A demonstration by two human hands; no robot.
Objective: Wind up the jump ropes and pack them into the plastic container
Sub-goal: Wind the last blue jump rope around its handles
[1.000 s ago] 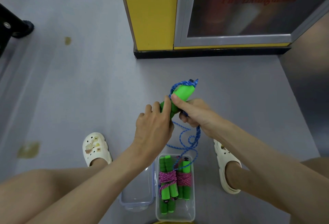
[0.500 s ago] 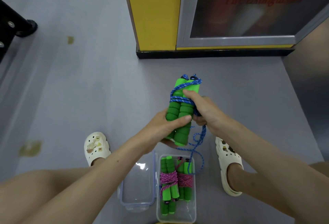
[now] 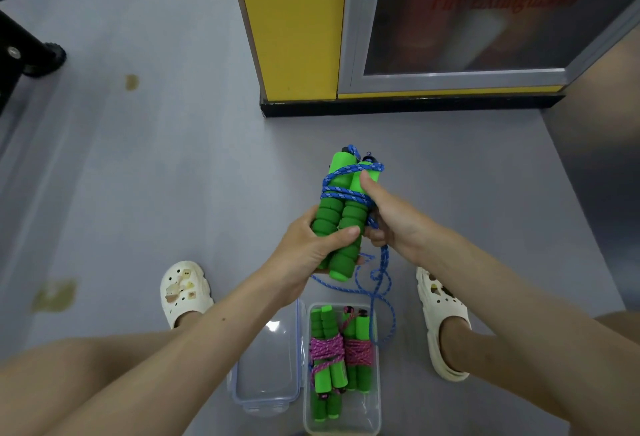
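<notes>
At frame centre the left hand [image 3: 308,248] grips both green foam handles [image 3: 341,217]. The right hand [image 3: 391,217] thumb-pins the blue rope [image 3: 346,193], apparently pinching it below. The clear plastic container [image 3: 341,418], bottom centre, holds two pink-roped bundles [image 3: 341,352].

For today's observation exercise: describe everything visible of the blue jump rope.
The blue jump rope has two green foam-looking handles, side by side, roughly upright. Braided blue cord wraps their upper part; the rest hangs loose toward the plastic container. The left hand grips the handles low; the right hand holds the wraps.
</notes>
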